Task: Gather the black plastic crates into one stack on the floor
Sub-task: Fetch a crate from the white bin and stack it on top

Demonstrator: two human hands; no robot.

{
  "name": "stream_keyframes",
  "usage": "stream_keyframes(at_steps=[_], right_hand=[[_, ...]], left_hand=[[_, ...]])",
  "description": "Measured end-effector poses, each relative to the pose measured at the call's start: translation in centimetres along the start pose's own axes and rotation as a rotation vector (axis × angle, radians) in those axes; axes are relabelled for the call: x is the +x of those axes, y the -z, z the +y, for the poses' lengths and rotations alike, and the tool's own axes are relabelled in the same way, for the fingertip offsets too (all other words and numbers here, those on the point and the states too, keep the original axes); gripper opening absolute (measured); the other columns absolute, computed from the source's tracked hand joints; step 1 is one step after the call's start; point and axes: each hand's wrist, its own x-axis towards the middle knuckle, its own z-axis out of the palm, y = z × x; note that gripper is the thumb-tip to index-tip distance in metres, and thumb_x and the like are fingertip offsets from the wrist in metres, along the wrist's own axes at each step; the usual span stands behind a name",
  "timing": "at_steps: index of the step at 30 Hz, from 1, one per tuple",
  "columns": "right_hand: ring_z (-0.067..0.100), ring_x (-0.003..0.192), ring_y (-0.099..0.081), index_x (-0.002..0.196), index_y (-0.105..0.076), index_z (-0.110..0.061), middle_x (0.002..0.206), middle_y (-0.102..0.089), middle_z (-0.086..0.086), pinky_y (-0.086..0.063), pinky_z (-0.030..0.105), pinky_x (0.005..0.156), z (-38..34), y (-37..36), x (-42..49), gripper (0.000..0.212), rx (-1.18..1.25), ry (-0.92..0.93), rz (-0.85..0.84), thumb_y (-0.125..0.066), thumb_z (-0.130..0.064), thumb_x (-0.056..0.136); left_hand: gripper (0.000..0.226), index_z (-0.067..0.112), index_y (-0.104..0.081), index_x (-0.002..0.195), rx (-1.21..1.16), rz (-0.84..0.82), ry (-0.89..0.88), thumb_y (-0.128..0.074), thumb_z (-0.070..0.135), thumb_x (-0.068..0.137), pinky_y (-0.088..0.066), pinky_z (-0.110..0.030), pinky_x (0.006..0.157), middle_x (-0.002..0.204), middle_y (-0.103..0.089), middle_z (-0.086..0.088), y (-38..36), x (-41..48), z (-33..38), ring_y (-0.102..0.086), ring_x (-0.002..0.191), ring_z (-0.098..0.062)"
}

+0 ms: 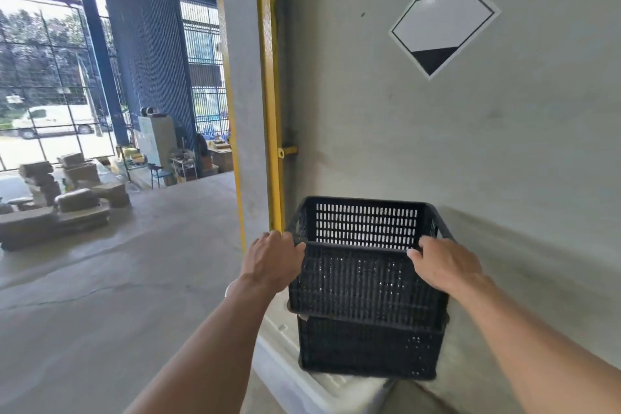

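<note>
Both our hands grip the near rim of the upper black slotted plastic crate (368, 282), left hand (274, 260) at the left corner, right hand (443, 265) at the right; it sits on a second black crate (369, 348) atop a white plastic slab (302, 376) against the grey wall (437, 144); we judge it light, stiff, easily gripped through its slots; open concrete floor (117, 279) lies left, past the yellow door frame (274, 111).

Lower crate (369, 348) partly hidden
</note>
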Motion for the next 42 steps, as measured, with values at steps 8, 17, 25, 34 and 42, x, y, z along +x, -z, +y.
stream_keyframes(at_steps=[8,17,25,34,42], right_hand=[[0.018,0.073,-0.056,0.097,-0.054,-0.017,0.085,-0.058,-0.001,-0.047,0.033,0.064,5.7,-4.4,13.4,0.031,-0.048,-0.07,-0.029,-0.035,-0.042,0.097],[0.024,0.082,-0.057,0.115,-0.051,-0.015,0.106,-0.052,0.006,-0.053,0.041,0.069,11.6,-12.2,21.8,0.038,-0.123,-0.161,-0.137,-0.045,-0.044,0.092],[0.026,0.067,-0.056,0.142,-0.014,-0.008,0.103,-0.054,0.019,-0.04,0.034,0.047,12.2,-16.5,24.5,0.075,-0.04,-0.282,-0.244,-0.063,-0.01,0.084],[0.024,0.056,-0.054,0.108,-0.044,-0.002,0.072,-0.052,0.008,-0.039,0.03,0.042,12.9,-17.5,25.7,0.041,0.004,-0.443,-0.207,-0.071,-0.011,0.079],[0.026,0.057,-0.059,0.1,-0.046,-0.002,0.069,-0.054,0.007,-0.054,0.038,0.053,13.6,-16.4,23.5,0.029,0.012,-0.429,-0.141,-0.067,-0.013,0.082]], left_hand=[[0.037,0.01,-0.064,0.093,-0.047,-0.03,-0.021,-0.041,0.04,0.096,-0.04,-0.034,0.067,0.086,-0.064,-0.008,-9.2,12.1,1.0,-0.061,0.084,-0.028],[0.033,0.006,-0.065,0.1,0.11,-0.23,0.042,-0.05,0.035,0.094,-0.047,-0.048,0.087,0.103,-0.065,-0.017,-18.4,19.3,-1.9,-0.059,0.099,-0.039],[0.059,0.012,-0.038,0.134,-0.013,-0.26,0.341,-0.056,0.019,0.078,-0.039,-0.053,0.095,0.131,-0.043,-0.02,-22.9,20.6,-4.8,-0.047,0.114,-0.042],[0.034,0.016,-0.039,0.113,0.044,-0.354,0.469,-0.05,0.006,0.082,-0.047,-0.041,0.062,0.077,-0.057,-0.008,-23.2,22.2,-6.0,-0.059,0.071,-0.033],[0.034,0.012,-0.043,0.117,-0.017,-0.287,0.496,-0.045,-0.004,0.086,-0.055,-0.045,0.063,0.074,-0.057,-0.011,-21.7,20.4,-4.4,-0.059,0.066,-0.03]])
